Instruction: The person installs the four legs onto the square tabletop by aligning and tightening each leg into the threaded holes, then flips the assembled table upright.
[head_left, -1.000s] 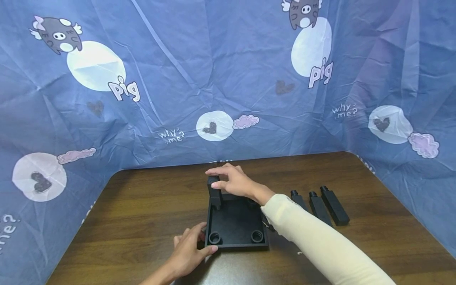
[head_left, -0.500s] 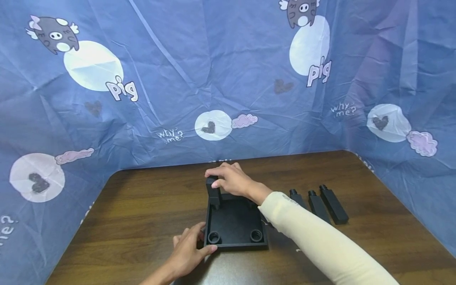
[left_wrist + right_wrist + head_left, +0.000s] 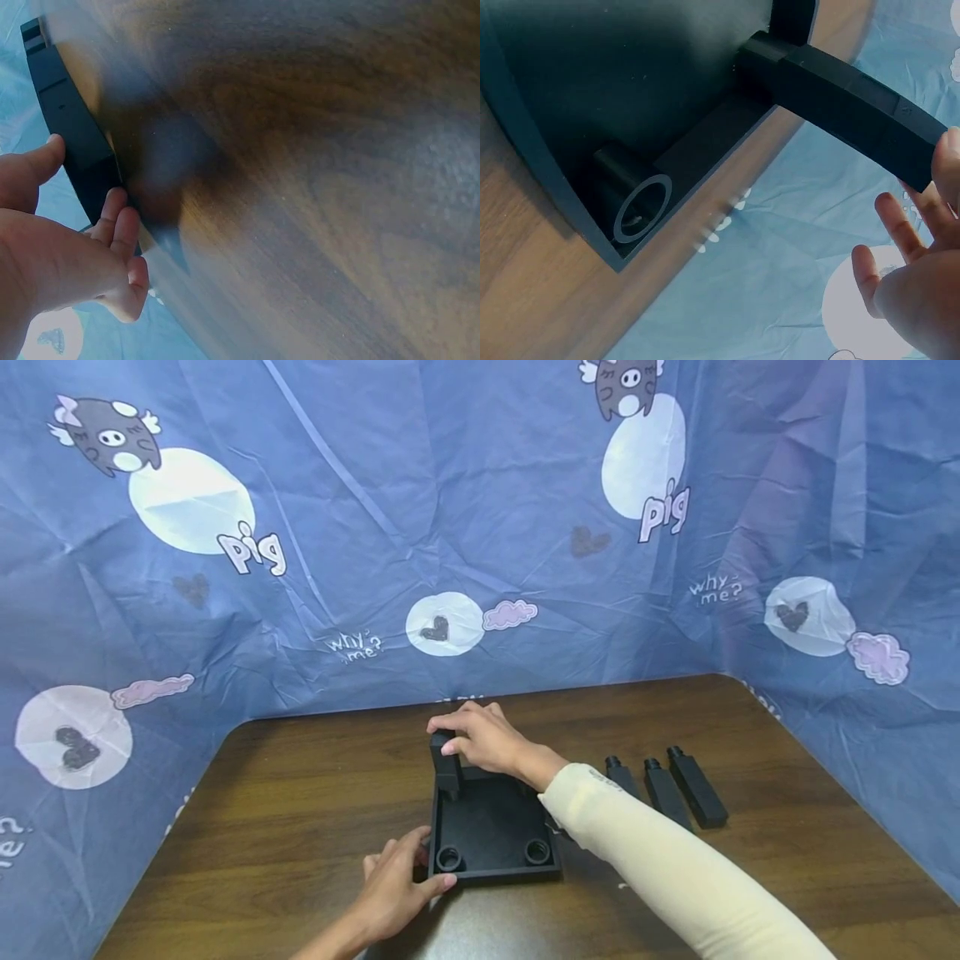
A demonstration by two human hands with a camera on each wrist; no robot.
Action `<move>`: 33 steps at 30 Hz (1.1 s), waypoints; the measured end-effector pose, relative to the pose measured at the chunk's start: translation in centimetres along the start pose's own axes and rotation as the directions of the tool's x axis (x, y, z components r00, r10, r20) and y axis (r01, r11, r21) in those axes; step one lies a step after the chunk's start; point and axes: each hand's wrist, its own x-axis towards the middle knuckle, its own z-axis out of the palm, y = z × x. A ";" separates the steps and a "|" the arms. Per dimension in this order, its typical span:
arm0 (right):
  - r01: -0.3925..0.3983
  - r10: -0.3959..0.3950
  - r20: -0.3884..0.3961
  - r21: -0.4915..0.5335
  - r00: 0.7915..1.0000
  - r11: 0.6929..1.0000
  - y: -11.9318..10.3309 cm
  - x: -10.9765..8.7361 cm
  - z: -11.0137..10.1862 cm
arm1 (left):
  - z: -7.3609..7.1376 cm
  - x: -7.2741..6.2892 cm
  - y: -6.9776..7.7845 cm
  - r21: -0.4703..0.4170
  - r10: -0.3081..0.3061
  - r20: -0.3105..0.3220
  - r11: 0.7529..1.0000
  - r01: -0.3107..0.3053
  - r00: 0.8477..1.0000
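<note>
A small black tabletop [image 3: 491, 827] lies underside up, with a raised rim and round sockets in its corners. The near sockets [image 3: 449, 859] are open rings. On the far-left socket a black square table leg [image 3: 447, 767] stands roughly upright; in the right wrist view its narrow end meets the socket. My right hand [image 3: 483, 739] grips the leg's upper end with thumb and fingers. At the near-left corner my left hand [image 3: 397, 885] holds the tabletop, thumb on the front rim and fingers along the left side. My right hand and wrist partly hide the far-right socket.
Three more black legs with threaded ends lie to the right, among them the outermost leg [image 3: 699, 789]; the right sleeve [image 3: 660, 852] passes close to them. The wooden table [image 3: 300, 793] ends at a blue printed cloth [image 3: 337, 527] behind.
The right hand stays at the leg's top, its fingers shifting slightly around it. The left hand keeps its hold. The whole head view has drifted a little.
</note>
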 end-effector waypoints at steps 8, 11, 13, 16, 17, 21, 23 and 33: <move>-0.013 0.013 -0.013 0.037 1.000 0.999 0.0 -1.2 -1.3 | 0.0 0.0 0.0 0.001 0.011 0.002 1.000 -0.011 1.000; -0.014 0.015 -0.038 0.033 0.999 0.999 0.3 -2.0 -2.3 | 0.1 0.0 0.0 0.001 0.022 -0.021 1.000 -0.022 1.000; -0.012 0.014 -0.053 0.029 0.998 1.000 0.6 -2.6 -2.9 | 0.2 -0.1 0.0 0.006 0.027 -0.032 1.000 -0.027 0.999; -0.016 0.018 -0.066 0.027 0.998 1.000 1.2 -3.5 -3.6 | 0.1 -0.1 -0.1 0.009 0.026 -0.038 1.000 -0.025 0.999; -0.017 0.019 -0.068 0.029 0.997 0.999 1.3 -3.8 -3.8 | 0.1 -0.1 -0.1 0.010 0.025 -0.037 1.000 -0.024 0.999; -0.007 0.009 -0.084 0.022 0.996 1.000 1.9 -4.8 -4.5 | 0.0 -0.2 -0.1 0.002 0.010 -0.020 1.000 -0.010 1.000; 0.006 -0.005 -0.091 0.016 0.996 1.000 2.1 -5.3 -4.8 | -0.1 -0.3 0.0 -0.001 0.007 -0.016 1.000 -0.007 1.000; 0.005 -0.003 -0.127 0.022 0.992 1.000 3.5 -8.1 -6.1 | 0.1 -0.2 0.0 0.011 0.015 -0.027 1.000 -0.015 1.000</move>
